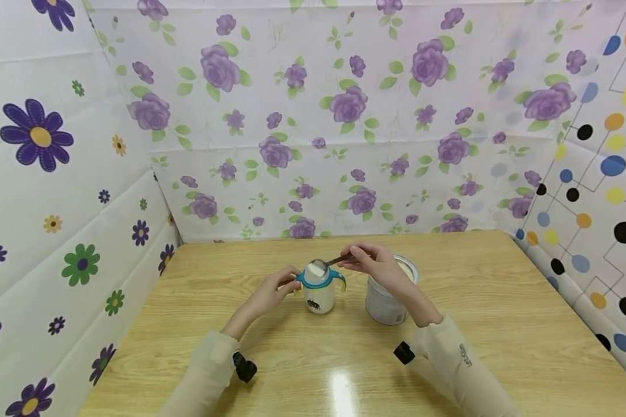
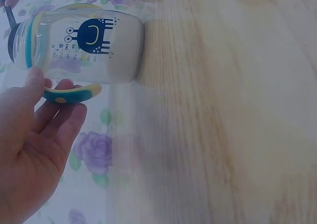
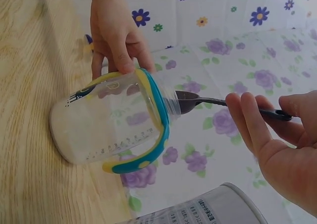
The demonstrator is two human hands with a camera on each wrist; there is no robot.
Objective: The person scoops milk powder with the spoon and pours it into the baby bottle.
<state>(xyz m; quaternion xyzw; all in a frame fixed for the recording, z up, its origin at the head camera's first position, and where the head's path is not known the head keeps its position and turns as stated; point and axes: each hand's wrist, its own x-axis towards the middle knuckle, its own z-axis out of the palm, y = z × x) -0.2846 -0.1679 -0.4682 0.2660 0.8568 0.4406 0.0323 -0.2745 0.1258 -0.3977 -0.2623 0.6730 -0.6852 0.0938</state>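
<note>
A clear baby bottle with a blue-and-yellow two-handled collar stands upright on the table. Whitish contents fill its lower part in the left wrist view. My left hand grips the handle on its left side, thumb by the collar. Between the thumb and fingers of my right hand is the handle of a dark metal spoon. The spoon's bowl lies at the bottle's open mouth, with white powder visible there. Beneath my right forearm stands an open can with pale powder inside.
The wooden table has a floral sheet behind it and patterned sheets along both sides. A black wrist camera is strapped at the right sleeve, another at the left.
</note>
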